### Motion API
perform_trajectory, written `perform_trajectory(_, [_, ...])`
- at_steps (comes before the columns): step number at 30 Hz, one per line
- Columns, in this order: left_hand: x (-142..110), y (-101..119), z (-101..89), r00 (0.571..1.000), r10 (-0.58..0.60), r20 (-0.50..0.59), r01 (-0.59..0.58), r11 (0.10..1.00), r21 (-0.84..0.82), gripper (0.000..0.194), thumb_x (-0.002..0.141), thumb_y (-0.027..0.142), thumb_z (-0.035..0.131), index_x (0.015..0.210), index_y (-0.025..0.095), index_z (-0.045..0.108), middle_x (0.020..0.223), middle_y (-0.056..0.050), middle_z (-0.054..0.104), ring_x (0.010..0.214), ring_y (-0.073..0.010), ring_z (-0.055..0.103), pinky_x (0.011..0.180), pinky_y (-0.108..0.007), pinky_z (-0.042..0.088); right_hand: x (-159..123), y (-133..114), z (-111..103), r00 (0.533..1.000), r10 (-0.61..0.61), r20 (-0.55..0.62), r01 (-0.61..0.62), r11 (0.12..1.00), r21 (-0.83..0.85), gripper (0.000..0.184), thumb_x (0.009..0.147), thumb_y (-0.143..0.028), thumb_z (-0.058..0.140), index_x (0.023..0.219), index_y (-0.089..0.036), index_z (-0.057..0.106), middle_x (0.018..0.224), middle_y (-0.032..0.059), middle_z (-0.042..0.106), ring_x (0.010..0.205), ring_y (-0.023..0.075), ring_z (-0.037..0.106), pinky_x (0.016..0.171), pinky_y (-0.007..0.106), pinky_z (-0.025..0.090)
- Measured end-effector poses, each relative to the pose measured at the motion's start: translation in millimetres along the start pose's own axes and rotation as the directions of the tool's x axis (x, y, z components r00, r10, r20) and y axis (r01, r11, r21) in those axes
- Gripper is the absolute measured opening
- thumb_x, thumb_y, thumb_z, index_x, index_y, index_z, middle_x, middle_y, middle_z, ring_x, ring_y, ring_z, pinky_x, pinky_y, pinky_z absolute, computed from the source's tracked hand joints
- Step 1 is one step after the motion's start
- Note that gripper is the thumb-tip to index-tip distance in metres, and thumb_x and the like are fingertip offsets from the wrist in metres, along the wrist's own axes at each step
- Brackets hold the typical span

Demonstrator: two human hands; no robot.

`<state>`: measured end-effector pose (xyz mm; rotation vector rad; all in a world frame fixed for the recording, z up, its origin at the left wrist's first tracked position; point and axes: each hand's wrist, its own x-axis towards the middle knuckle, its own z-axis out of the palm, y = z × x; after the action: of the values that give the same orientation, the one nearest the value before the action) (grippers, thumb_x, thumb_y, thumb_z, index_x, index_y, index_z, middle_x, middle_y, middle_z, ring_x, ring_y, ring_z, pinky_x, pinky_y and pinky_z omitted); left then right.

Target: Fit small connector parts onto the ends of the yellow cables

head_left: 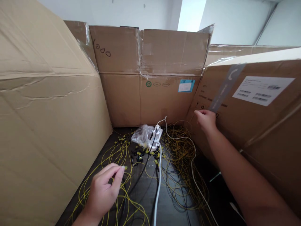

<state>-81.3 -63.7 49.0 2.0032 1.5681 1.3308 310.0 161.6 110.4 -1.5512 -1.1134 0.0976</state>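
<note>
My left hand [104, 190] is closed in a pinch, low over the loose yellow cables [128, 204] on the dark table. A small yellow-green piece [126, 168] shows right beside its fingertips; I cannot tell whether they grip it. Out to the right, my right hand [206, 121] is raised in front of a cardboard box, thumb and fingers pinched together. What they hold, if anything, is too thin or hidden to make out. Below and left of that hand lies a tangled heap of thin yellow cable [182, 150].
A white power strip [154, 145] with plugs sits beside a clear plastic bag [142, 135], small black and yellow pieces [139, 157] scattered in front. A white cord [158, 191] runs towards me. Tall cardboard walls stand left [47, 125], behind [122, 100] and right [270, 125].
</note>
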Motion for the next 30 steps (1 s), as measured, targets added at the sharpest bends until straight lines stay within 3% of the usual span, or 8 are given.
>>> perform_trajectory(4, [-1, 0, 0.2, 1.0, 0.003, 0.01, -0.003, 1.0, 0.007, 0.014, 0.079, 0.02, 0.051, 0.066, 0.018, 0.058, 0.07, -0.003, 0.058, 0.067, -0.0143, 0.054, 0.066, -0.023, 0.043, 6, -19, 4, 0.993, 0.08, -0.081, -0.039, 0.905, 0.424, 0.015, 0.07, -0.028, 0.056, 0.063, -0.017, 0.05, 0.042, -0.0065, 0.039, 0.033, 0.0079, 0.04, 0.035, 0.02, 0.037])
perform_trajectory(8, [-1, -2, 2.7, 1.0, 0.008, -0.001, -0.008, 1.0, -0.001, 0.015, 0.08, 0.021, 0.051, 0.066, 0.017, 0.057, 0.069, -0.003, 0.058, 0.066, -0.0137, 0.054, 0.064, -0.022, 0.043, 20, -33, 8, 0.989, 0.104, -0.106, -0.012, 0.769, 0.639, 0.021, 0.076, -0.027, 0.054, 0.06, -0.017, 0.044, 0.043, -0.0076, 0.039, 0.035, 0.007, 0.044, 0.038, 0.02, 0.041])
perform_trajectory(11, [0, -7, 5.2, 1.0, 0.022, -0.013, -0.022, 0.999, -0.024, 0.017, 0.08, 0.022, 0.051, 0.064, 0.017, 0.057, 0.066, -0.002, 0.057, 0.062, -0.0127, 0.053, 0.061, -0.022, 0.042, 33, -39, 12, 0.986, 0.024, -0.166, 0.102, 0.696, 0.71, 0.025, 0.08, -0.028, 0.051, 0.059, -0.017, 0.043, 0.043, -0.0078, 0.038, 0.037, 0.0068, 0.044, 0.04, 0.02, 0.042])
perform_trajectory(14, [-1, -11, 7.3, 1.0, 0.021, -0.011, -0.021, 0.999, -0.029, 0.017, 0.08, 0.023, 0.052, 0.064, 0.017, 0.056, 0.065, -0.001, 0.056, 0.062, -0.0121, 0.053, 0.061, -0.021, 0.042, 44, -46, 15, 0.973, -0.003, -0.229, 0.184, 0.607, 0.773, 0.017, 0.083, -0.023, 0.046, 0.068, -0.018, 0.045, 0.046, -0.0082, 0.043, 0.042, 0.0065, 0.047, 0.045, 0.019, 0.043])
perform_trajectory(17, [-3, -13, 8.5, 1.0, 0.01, -0.002, -0.01, 0.999, -0.033, 0.018, 0.08, 0.023, 0.052, 0.064, 0.017, 0.056, 0.066, -0.001, 0.056, 0.062, -0.0118, 0.053, 0.061, -0.021, 0.042, 52, -55, 17, 0.979, -0.013, -0.202, 0.173, 0.568, 0.804, 0.009, 0.085, -0.019, 0.043, 0.077, -0.019, 0.044, 0.053, -0.0074, 0.049, 0.05, 0.0068, 0.053, 0.052, 0.021, 0.045])
perform_trajectory(22, [-5, -14, 10.1, 1.0, -0.007, 0.016, 0.007, 1.0, -0.029, 0.02, 0.081, 0.025, 0.051, 0.064, 0.017, 0.057, 0.065, -0.001, 0.057, 0.062, -0.012, 0.053, 0.061, -0.021, 0.043, 65, -68, 13, 0.995, -0.027, -0.097, 0.099, 0.429, 0.898, 0.012, 0.088, -0.017, 0.04, 0.077, -0.02, 0.042, 0.057, -0.0071, 0.049, 0.056, 0.0064, 0.055, 0.055, 0.021, 0.043])
perform_trajectory(27, [-3, -11, 13.8, 1.0, -0.008, 0.013, 0.009, 0.999, -0.04, 0.024, 0.081, 0.029, 0.05, 0.063, 0.017, 0.061, 0.063, -0.003, 0.059, 0.06, -0.0134, 0.056, 0.058, -0.022, 0.045, 67, -74, 5, 0.997, -0.054, -0.063, 0.08, 0.409, 0.909, 0.017, 0.089, -0.017, 0.037, 0.073, -0.02, 0.041, 0.055, -0.0072, 0.046, 0.054, 0.0057, 0.054, 0.053, 0.02, 0.042])
perform_trajectory(30, [3, -6, 18.4, 0.998, -0.042, 0.05, 0.046, 0.995, -0.083, 0.023, 0.08, 0.03, 0.05, 0.066, 0.017, 0.063, 0.067, -0.003, 0.062, 0.064, -0.0146, 0.058, 0.06, -0.023, 0.047, 45, -75, 5, 0.99, -0.139, 0.018, 0.053, 0.488, 0.871, 0.012, 0.082, -0.022, 0.051, 0.073, -0.019, 0.045, 0.055, -0.0067, 0.048, 0.046, 0.0068, 0.05, 0.044, 0.02, 0.038])
